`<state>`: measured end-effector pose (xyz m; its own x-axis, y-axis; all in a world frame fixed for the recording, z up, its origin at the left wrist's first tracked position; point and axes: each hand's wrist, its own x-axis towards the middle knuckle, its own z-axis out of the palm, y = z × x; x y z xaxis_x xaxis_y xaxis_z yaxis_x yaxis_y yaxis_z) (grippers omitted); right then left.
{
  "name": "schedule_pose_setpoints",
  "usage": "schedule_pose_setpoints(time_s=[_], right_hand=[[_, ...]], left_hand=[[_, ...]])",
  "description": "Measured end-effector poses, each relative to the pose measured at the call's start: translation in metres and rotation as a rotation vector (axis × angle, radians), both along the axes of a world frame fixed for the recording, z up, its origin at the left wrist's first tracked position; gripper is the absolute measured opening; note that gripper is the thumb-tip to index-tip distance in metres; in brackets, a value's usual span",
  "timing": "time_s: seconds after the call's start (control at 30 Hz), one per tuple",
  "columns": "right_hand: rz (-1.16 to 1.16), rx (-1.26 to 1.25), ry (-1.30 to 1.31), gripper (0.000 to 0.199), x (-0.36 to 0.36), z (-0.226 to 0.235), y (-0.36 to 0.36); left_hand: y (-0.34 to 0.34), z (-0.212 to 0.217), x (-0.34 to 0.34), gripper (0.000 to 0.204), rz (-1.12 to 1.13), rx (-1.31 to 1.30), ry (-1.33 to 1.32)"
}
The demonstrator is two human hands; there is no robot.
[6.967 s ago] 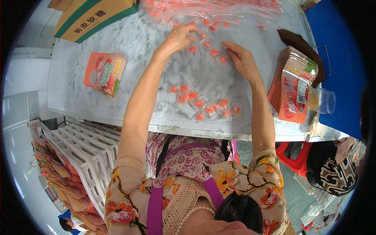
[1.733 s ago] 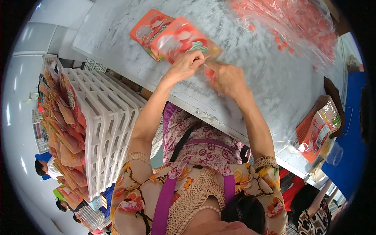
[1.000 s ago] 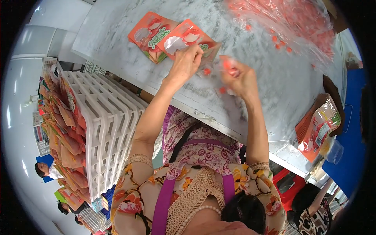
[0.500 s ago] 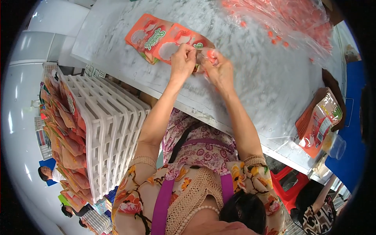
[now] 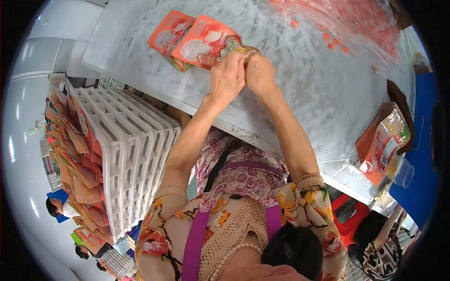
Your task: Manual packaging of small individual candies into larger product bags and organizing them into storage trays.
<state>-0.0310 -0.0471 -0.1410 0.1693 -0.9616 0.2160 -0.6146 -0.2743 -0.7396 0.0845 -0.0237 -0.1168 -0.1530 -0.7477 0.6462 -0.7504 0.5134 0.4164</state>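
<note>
My left hand (image 5: 227,78) and my right hand (image 5: 260,73) meet side by side over the table, fingers closed on the near right end of a red pouch (image 5: 205,41). The pouch lies flat, its printed front facing up, and my fingers hide the end they pinch. Partly beneath it, on its left, rests another red pouch (image 5: 165,33). Nothing else can be made out between my fingers.
A large clear bag of small red pieces (image 5: 347,25) lies at the far right, with loose pieces (image 5: 326,36) beside it. Flat red pouches (image 5: 380,150) are stacked at the right edge near a clear cup (image 5: 404,174). White stacked trays (image 5: 126,154) holding filled pouches (image 5: 79,168) stand left of me.
The small clear packet with something red in my right hand no longer shows. My hands have come together at the pouch's end, and the upper pouch has shifted left over the other one.
</note>
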Motion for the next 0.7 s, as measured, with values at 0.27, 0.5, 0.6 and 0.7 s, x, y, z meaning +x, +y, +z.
schedule_pose_setpoints(time_s=[0.27,0.5,0.6,0.7], right_hand=[[0.028,0.57,-0.61,0.022,-0.011,-0.009,-0.011],[-0.041,0.856,-1.683,0.016,-0.019,0.0,-0.01],[-0.202,0.696,-1.704,0.015,-0.003,-0.002,0.0],[-0.37,0.488,-1.302,0.018,-0.006,-0.016,-0.005]], left_hand=[[-0.004,-0.007,-0.016,0.008,0.0,0.081,0.146],[-0.01,-0.011,-0.027,0.004,0.055,0.095,0.241],[-0.009,-0.013,-0.031,0.004,0.049,0.113,0.313],[-0.007,-0.009,-0.039,0.003,0.026,0.038,0.293]])
